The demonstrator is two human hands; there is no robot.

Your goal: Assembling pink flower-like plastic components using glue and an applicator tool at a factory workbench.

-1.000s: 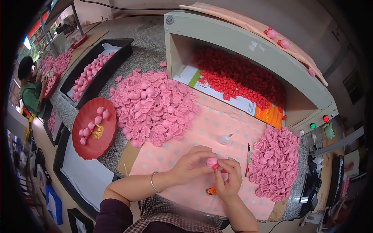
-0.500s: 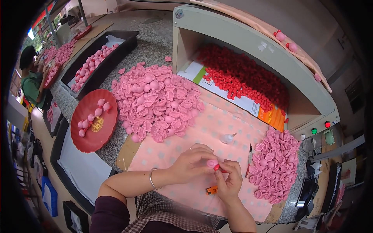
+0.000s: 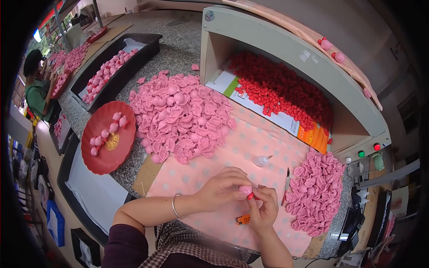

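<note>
My left hand and my right hand meet over a pink dotted cloth. Together they pinch a small pink piece with a small red part at its lower edge, held between the fingertips of both hands. A silver bangle sits on my left wrist. A large heap of pink shell-like pieces lies up and to the left of my hands. A smaller heap of pink pieces lies just to the right of my right hand.
A small white dropper bottle and a small orange item lie on the cloth. A red round plate with several pink balls sits left. A shelf box holds red parts. Black trays stand beyond; another person works far left.
Both hands stay together on the pink piece at the same spot; only the fingers have shifted slightly.
</note>
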